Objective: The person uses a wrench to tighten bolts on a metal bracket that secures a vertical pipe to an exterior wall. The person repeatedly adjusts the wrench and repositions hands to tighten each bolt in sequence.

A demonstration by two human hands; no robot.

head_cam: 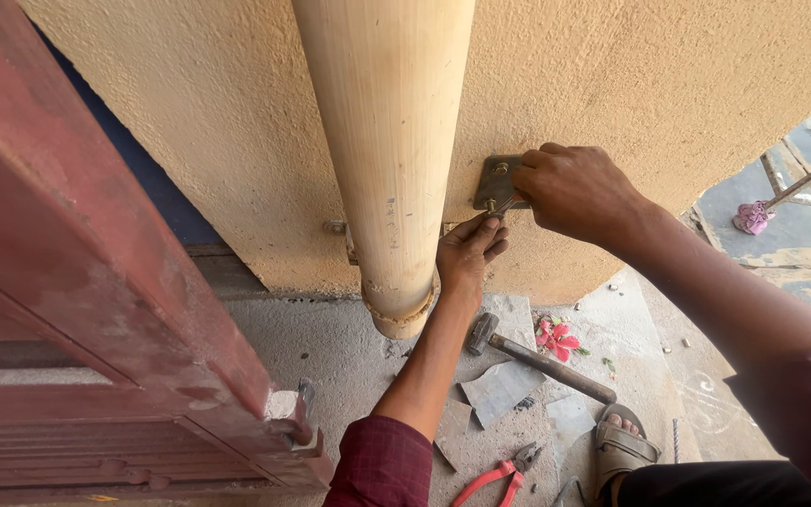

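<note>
A rough, sand-coloured plastered wall [668, 84] fills the background, with a thick cream drainpipe [389, 160] running down it to end just above a grey concrete floor [330, 347]. A small metal bracket plate [497, 181] sits flat on the wall just right of the pipe. The right hand [576, 191] covers the plate's right edge, fingers closed down on it, pinning it to the plaster. The left hand [469, 255] comes up from below, fingers curled around a thin metal piece, probably a screw or small tool, whose tip meets the plate's lower edge; what it is exactly is too small to tell. To do this well, the plate should stay pressed flush and level while the left hand works, since rough plaster lets it rock, and the pipe crowds the left side, leaving little room to turn the wrist. On the floor below lie a hammer [537, 360], red-handled pliers [499, 476], scraps of grey sheet [501, 390] and a pink flower [557, 339], close by a sandalled foot [620, 443]. A dark red door [96, 310] stands open at the left, narrowing the space to stand.
</note>
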